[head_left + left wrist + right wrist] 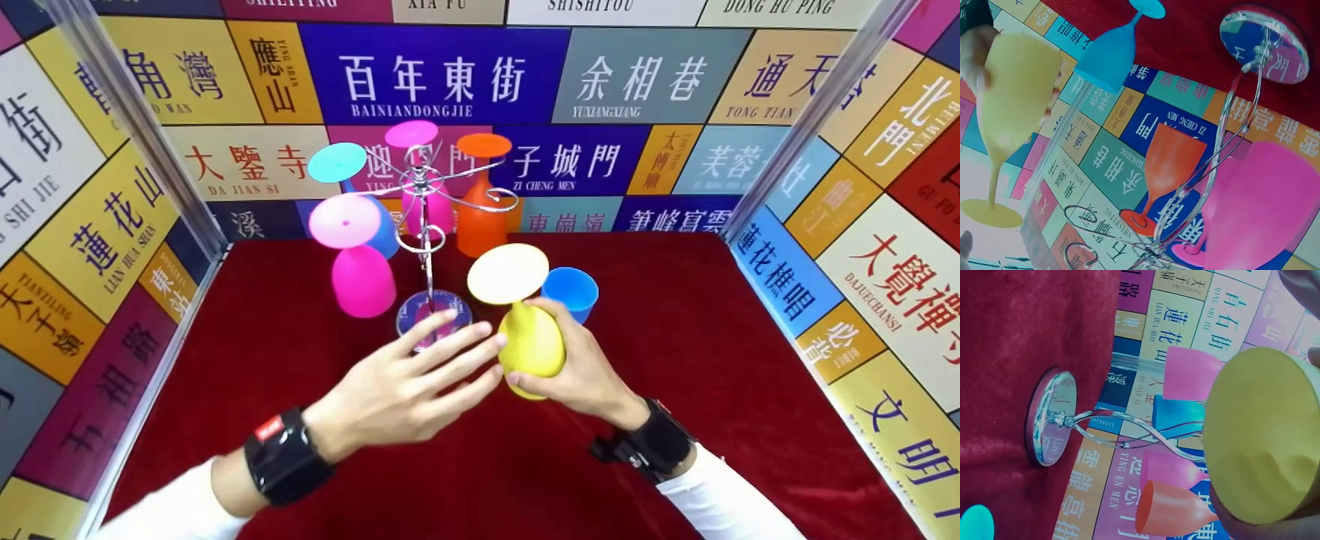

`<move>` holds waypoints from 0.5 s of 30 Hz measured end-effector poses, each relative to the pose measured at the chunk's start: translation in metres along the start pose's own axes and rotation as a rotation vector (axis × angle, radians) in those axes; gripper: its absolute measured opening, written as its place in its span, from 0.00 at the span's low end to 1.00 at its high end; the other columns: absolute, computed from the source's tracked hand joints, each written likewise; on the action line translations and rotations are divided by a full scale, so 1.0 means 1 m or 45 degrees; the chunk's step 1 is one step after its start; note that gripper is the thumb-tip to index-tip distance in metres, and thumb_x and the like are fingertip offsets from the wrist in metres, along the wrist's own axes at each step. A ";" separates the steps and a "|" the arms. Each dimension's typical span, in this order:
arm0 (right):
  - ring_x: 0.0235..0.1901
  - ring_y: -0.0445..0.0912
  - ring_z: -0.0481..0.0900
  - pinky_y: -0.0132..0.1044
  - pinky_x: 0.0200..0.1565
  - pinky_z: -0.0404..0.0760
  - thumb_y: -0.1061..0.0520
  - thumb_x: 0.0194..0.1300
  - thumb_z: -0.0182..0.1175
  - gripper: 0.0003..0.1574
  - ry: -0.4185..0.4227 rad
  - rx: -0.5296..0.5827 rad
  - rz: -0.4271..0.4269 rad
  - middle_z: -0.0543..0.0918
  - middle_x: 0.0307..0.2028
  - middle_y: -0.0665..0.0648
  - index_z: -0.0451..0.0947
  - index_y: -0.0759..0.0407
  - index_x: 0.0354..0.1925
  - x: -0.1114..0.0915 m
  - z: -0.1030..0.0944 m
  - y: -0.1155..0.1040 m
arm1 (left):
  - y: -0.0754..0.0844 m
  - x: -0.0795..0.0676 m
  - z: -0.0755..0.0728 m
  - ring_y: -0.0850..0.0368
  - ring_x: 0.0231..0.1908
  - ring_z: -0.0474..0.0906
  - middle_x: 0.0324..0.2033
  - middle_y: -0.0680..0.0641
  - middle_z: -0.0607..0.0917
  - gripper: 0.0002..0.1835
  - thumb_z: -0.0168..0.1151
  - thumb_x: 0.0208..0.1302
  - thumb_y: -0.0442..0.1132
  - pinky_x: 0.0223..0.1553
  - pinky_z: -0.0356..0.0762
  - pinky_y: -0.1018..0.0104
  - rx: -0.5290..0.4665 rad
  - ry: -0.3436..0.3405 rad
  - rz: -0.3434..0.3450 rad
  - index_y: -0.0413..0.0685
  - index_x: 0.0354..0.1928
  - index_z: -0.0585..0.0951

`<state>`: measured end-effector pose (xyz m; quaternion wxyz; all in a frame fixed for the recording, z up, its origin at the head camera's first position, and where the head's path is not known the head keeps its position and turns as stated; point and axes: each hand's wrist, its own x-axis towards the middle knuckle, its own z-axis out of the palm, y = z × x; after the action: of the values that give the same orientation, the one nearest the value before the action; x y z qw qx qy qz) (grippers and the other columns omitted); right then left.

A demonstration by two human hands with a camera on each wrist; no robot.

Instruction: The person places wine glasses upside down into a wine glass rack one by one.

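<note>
A yellow plastic goblet is upside down in my right hand, whose fingers and thumb grip its bowl; the pale foot faces up. In the right wrist view the goblet's wide mouth fills the right side. My left hand has its fingers extended, their tips right at the goblet's left side in the head view. Just beyond stands a silver wire goblet rack with curled arms and a round base. Upside down on it hang two pink goblets, a blue goblet and an orange goblet.
Another blue goblet stands upright on the dark red cloth, just beyond my right hand. Printed panels wall the table at the back and both sides, with metal corner posts between them.
</note>
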<state>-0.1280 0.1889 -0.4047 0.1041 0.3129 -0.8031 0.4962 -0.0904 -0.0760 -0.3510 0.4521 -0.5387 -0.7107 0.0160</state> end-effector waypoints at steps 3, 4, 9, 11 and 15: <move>0.43 0.45 0.80 0.39 0.39 0.83 0.55 0.44 0.77 0.54 0.042 0.009 0.009 0.80 0.52 0.54 0.63 0.53 0.67 0.003 0.001 0.000 | 0.010 -0.010 0.005 0.48 0.68 0.70 0.68 0.43 0.73 0.23 0.56 0.60 0.43 0.66 0.70 0.48 -0.054 0.027 -0.065 0.50 0.58 0.80; 0.43 0.45 0.79 0.39 0.39 0.83 0.54 0.45 0.77 0.53 0.050 0.010 0.019 0.79 0.53 0.53 0.62 0.53 0.67 0.004 0.002 0.000 | 0.013 -0.013 0.007 0.48 0.68 0.70 0.68 0.43 0.73 0.23 0.55 0.60 0.43 0.66 0.70 0.48 -0.079 0.026 -0.096 0.50 0.58 0.79; 0.48 0.45 0.78 0.43 0.44 0.83 0.54 0.46 0.77 0.53 0.081 0.038 0.035 0.78 0.55 0.53 0.61 0.52 0.67 0.011 0.003 0.001 | 0.030 -0.028 0.019 0.46 0.70 0.66 0.69 0.44 0.71 0.30 0.60 0.57 0.42 0.69 0.65 0.45 -0.301 -0.001 -0.340 0.52 0.65 0.74; 0.50 0.46 0.78 0.44 0.46 0.83 0.54 0.46 0.77 0.54 0.095 0.051 0.035 0.77 0.57 0.53 0.61 0.52 0.67 0.014 0.004 0.001 | 0.036 -0.032 0.025 0.45 0.70 0.65 0.70 0.44 0.69 0.33 0.62 0.57 0.43 0.69 0.62 0.43 -0.382 0.017 -0.434 0.52 0.68 0.72; 0.51 0.49 0.78 0.46 0.47 0.83 0.55 0.45 0.77 0.55 0.115 0.071 0.038 0.76 0.58 0.55 0.60 0.52 0.68 0.019 0.005 0.001 | 0.048 -0.040 0.037 0.41 0.70 0.65 0.71 0.43 0.67 0.32 0.59 0.61 0.47 0.67 0.61 0.39 -0.453 0.067 -0.533 0.49 0.69 0.71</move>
<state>-0.1432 0.1773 -0.3986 0.1241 0.2809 -0.7881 0.5334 -0.0781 -0.0697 -0.4224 0.3623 -0.4511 -0.7862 -0.2170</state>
